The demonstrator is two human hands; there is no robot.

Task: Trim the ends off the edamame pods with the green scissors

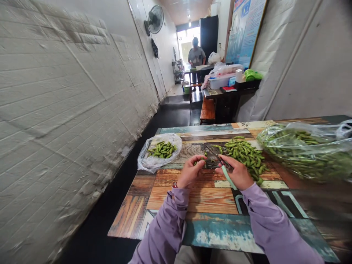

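Note:
My right hand is closed around scissors with a pale green handle, their dark blades pointing away to the upper left. Fingers curled in a pinch, my left hand grips a green edamame pod, mostly hidden by the fingers. Just beyond my right hand lies a loose pile of edamame pods on the table. To the left of my left hand, a clear plastic bag lies spread with more pods in it. Small trimmings are scattered between the hands and the pile.
A large clear bag full of pods stands at the table's right side. The patchwork-patterned table has its left edge near the white wall. Farther back are a wooden bench, a cluttered table and a standing person.

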